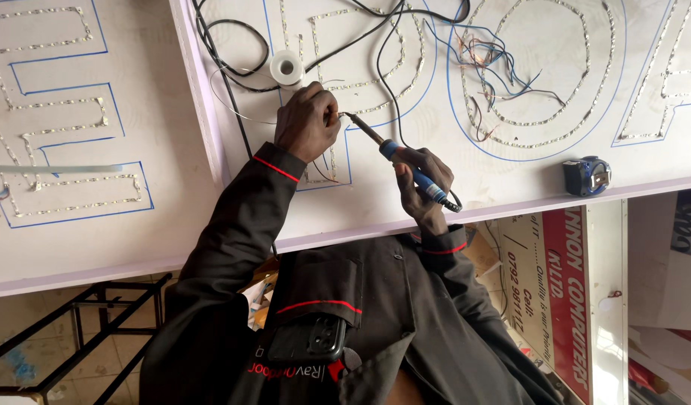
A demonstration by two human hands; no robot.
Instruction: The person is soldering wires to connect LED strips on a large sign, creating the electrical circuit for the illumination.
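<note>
Phone [315, 339] in one chest pocket, two hands above.
Right hand [422, 184] grips one soldering iron [405, 166]; left hand [308, 121] pinches perhaps solder wire beside one spool [287, 67].

Blue-handled soldering iron [405, 163] is lying tilted across the white sign board, dark tip pointing up-left & meeting the LED strip [338, 142] w/ a thin solder wire [240, 114] that's trailing left from the joint toward the spool.
</note>
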